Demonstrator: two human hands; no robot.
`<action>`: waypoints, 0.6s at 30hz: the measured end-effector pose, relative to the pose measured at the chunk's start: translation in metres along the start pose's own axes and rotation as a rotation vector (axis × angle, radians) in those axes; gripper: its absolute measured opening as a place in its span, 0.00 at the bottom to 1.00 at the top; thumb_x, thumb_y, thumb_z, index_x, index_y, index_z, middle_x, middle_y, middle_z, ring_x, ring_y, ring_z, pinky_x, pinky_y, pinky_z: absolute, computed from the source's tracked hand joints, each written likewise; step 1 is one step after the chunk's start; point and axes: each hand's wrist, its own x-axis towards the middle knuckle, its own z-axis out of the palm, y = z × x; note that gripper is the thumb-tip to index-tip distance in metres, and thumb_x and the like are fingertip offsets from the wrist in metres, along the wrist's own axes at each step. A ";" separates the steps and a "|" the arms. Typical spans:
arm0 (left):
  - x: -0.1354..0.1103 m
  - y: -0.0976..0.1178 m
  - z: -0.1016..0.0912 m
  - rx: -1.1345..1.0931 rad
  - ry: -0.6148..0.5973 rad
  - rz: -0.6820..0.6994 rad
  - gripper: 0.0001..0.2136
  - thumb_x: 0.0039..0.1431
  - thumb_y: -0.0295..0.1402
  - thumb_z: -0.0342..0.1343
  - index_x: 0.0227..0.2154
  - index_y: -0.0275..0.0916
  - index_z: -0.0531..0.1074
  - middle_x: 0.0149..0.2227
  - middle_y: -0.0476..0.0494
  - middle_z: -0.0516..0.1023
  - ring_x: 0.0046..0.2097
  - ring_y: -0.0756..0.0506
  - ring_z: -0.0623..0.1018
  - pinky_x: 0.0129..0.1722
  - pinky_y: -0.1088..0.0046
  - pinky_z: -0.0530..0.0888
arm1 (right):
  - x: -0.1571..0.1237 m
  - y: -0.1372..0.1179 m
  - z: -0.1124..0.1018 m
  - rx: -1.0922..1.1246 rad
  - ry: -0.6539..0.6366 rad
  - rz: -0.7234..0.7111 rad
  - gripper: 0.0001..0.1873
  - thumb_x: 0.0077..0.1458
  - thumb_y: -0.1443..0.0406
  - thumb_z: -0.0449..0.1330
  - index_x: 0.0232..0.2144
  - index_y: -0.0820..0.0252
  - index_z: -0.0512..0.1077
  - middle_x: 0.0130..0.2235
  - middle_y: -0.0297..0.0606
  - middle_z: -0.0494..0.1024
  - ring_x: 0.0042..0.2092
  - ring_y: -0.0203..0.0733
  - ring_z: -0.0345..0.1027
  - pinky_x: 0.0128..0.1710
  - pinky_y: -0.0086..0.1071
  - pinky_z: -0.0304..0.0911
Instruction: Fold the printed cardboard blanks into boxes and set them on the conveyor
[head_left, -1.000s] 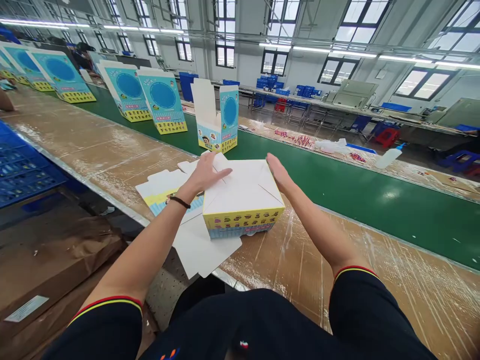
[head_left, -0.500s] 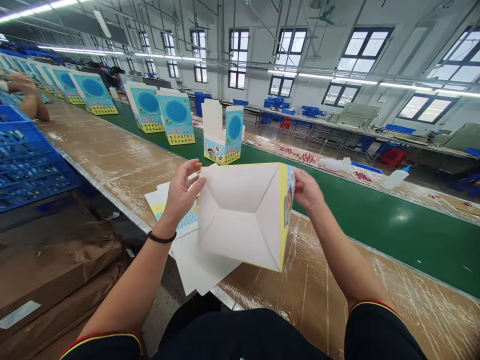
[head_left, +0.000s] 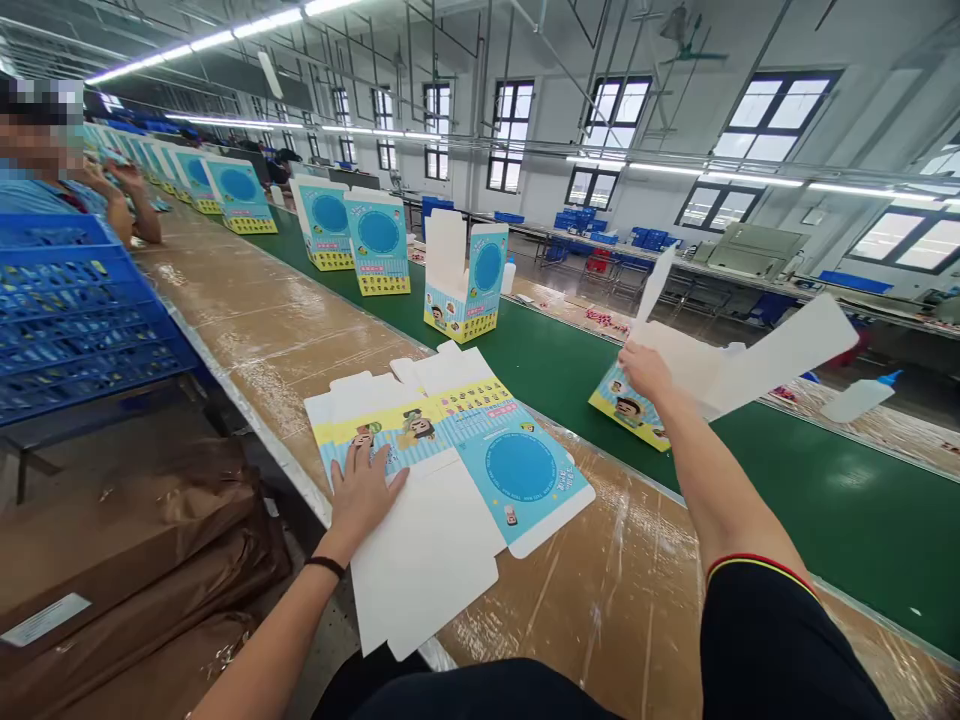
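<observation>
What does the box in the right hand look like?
The box looks like thin card: white inside, open, with long white flaps sticking out. Its visible outside is striped blue above yellow, with cartoon pictures. The right hand holds its edge over the green belt; I can't tell whether the box touches the belt.

Left edge cuts off 1 co-worker (head_left: 45,190), blue crate (head_left: 82,310) and brown bundle (head_left: 142,520); co-worker's head is pixelated. Right hand (head_left: 646,372) hides part of the open box (head_left: 694,370), left hand (head_left: 365,500) covers some of the flat carton (head_left: 431,510). Far left boxes (head_left: 155,162) overlap, too small to count; print on bundle's label (head_left: 46,620) is too small to read.
</observation>
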 end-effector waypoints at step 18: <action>0.001 0.021 -0.001 0.031 -0.046 -0.046 0.24 0.67 0.39 0.52 0.62 0.36 0.74 0.72 0.25 0.66 0.74 0.27 0.63 0.71 0.35 0.59 | -0.010 -0.195 0.060 0.493 -0.392 0.328 0.18 0.66 0.58 0.62 0.50 0.67 0.74 0.53 0.61 0.79 0.54 0.59 0.77 0.48 0.41 0.70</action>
